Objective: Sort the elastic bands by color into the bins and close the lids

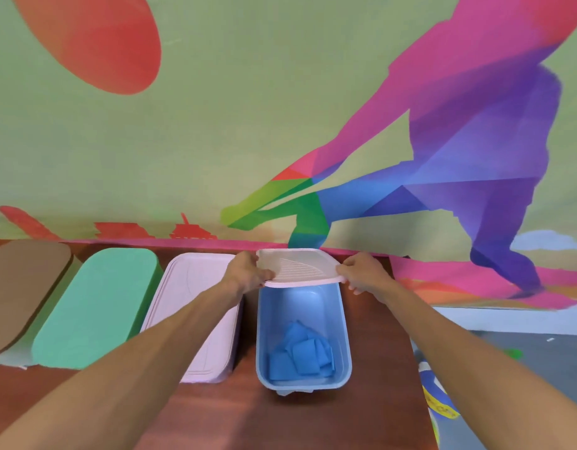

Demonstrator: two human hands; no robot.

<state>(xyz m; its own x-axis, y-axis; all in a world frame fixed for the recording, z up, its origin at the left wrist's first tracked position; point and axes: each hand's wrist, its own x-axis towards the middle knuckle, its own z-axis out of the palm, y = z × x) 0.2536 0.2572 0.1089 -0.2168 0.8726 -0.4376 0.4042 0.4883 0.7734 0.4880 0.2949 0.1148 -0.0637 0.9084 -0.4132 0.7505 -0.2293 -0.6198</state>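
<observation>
A reddish-brown wooden tabletop (235,414) stands against a wall mural (215,125) of green, with a red oval and a many-coloured running figure. Grey-blue floor (524,352) shows to the right. Four bins stand in a row. The brown-lidded bin (20,287), cut off at the left edge, the green-lidded bin (98,306) and the pink-lidded bin (196,303) are closed, so their contents are hidden. The blue bin (345,336) is open, with blue elastic bands (300,355) heaped at its near end. Over its far end a pale lid (300,267) is held tilted. The left hand (246,269) grips its left edge and the right hand (361,271) pinches its right edge. The lid hides the bin's far rim, so I cannot tell whether they touch.
</observation>
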